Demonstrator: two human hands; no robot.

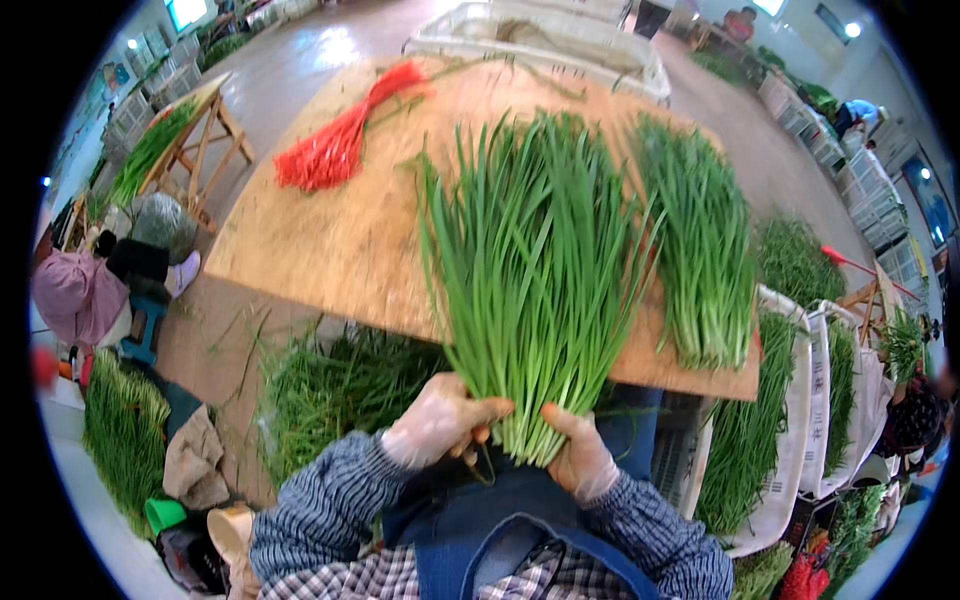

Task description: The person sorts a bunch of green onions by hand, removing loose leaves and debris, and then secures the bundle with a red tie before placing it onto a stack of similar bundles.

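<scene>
A large bunch of Chinese chives (545, 250) lies fanned out on the wooden board (320, 240), its pale cut ends reaching past the near edge toward me. My left hand (440, 420), in a pale thin glove, grips the stem ends from the left, thumb on top. From the right, my right hand (580, 450), gloved too, closes on the same ends with its thumb. To the right on the board rests a second chive bunch (700, 240). A bundle of red ties (340, 140) sits at the far left of the board.
White crates (790, 480) of chives stand at the right, and another white crate (540, 45) is beyond the board. Loose greens (340, 390) are heaped below the board's near left edge. At the left a seated person (85, 290) wears pink; more chives (125, 440) lie nearby.
</scene>
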